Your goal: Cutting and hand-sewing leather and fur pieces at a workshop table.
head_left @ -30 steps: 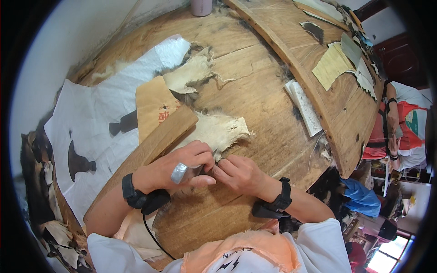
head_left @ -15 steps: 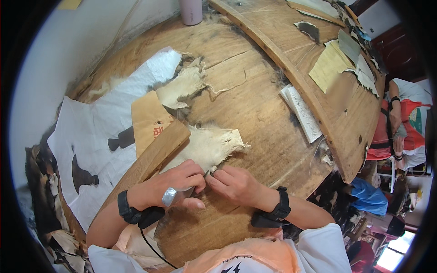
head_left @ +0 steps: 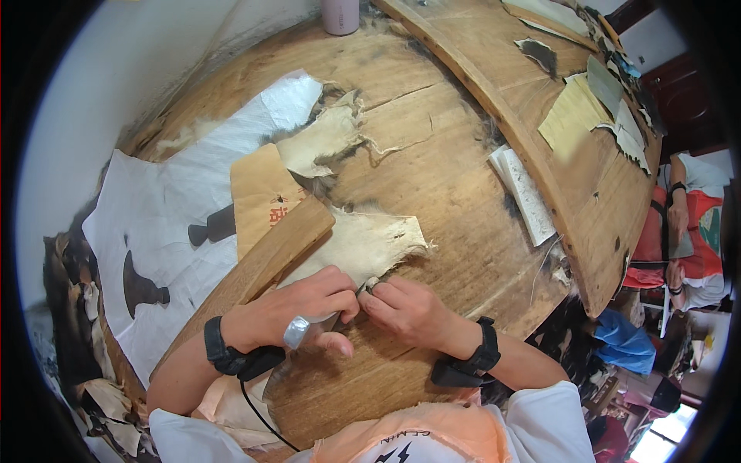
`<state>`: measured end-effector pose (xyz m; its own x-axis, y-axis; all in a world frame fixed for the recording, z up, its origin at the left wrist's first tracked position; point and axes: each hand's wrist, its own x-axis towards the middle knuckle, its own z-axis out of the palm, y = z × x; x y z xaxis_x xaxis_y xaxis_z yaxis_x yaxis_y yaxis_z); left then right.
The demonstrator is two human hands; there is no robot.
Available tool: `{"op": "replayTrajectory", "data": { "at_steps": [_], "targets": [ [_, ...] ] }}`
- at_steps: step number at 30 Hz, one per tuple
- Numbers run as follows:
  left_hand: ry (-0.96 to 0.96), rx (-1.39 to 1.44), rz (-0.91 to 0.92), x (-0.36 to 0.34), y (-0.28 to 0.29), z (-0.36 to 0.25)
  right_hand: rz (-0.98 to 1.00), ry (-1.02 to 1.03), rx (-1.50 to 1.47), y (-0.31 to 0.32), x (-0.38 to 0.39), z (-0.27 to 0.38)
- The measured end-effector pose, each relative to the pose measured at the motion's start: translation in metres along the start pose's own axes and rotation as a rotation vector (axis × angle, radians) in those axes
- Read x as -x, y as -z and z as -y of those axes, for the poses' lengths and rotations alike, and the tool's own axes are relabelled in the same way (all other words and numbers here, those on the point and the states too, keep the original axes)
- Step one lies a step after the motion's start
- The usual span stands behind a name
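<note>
My left hand (head_left: 318,302) is closed, with its fingers curled at the near edge of a pale hide with fur along its edges (head_left: 370,241). A shiny silver end of a metal tool (head_left: 296,332) sticks out between the thumb and the palm; the rest is hidden in the hand. Right beside it, my right hand (head_left: 409,310) pinches the hide's near edge, and the two hands almost touch. Across the hide's left side lies a wooden bar (head_left: 266,266), close above my left forearm.
A brown paper piece (head_left: 261,184) rests on a white sheet with dark shapes (head_left: 181,193). Another hide scrap (head_left: 324,139) lies beyond. A long wooden strip (head_left: 502,116) crosses the table, a folded white strip (head_left: 521,193) beside it. A co-worker (head_left: 691,224) is at the far right.
The view has shifted slightly, so the table and its things sit a little further right. Both my hands stay together at the hide's edge in nearly the same pose.
</note>
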<state>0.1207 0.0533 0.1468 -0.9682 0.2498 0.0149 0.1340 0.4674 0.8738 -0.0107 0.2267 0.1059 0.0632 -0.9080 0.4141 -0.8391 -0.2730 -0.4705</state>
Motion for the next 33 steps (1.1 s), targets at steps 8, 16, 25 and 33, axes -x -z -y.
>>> {"op": "replayTrajectory", "data": {
  "at_steps": [8, 16, 25, 33],
  "targets": [
    [-0.006, 0.014, 0.05, 0.002, 0.0, 0.0, -0.022, -0.05, -0.033, 0.0, 0.0, 0.001],
    [0.008, -0.039, 0.032, -0.01, 0.009, 0.005, -0.085, -0.173, -0.21, 0.011, -0.002, -0.001],
    [-0.103, -0.089, 0.051, -0.045, 0.023, 0.012, -0.123, -0.438, -0.55, 0.021, 0.0, -0.002],
    [-0.121, -0.012, 0.088, -0.074, 0.031, 0.02, -0.171, -0.591, -0.812, 0.032, 0.008, -0.008]
  ]
}}
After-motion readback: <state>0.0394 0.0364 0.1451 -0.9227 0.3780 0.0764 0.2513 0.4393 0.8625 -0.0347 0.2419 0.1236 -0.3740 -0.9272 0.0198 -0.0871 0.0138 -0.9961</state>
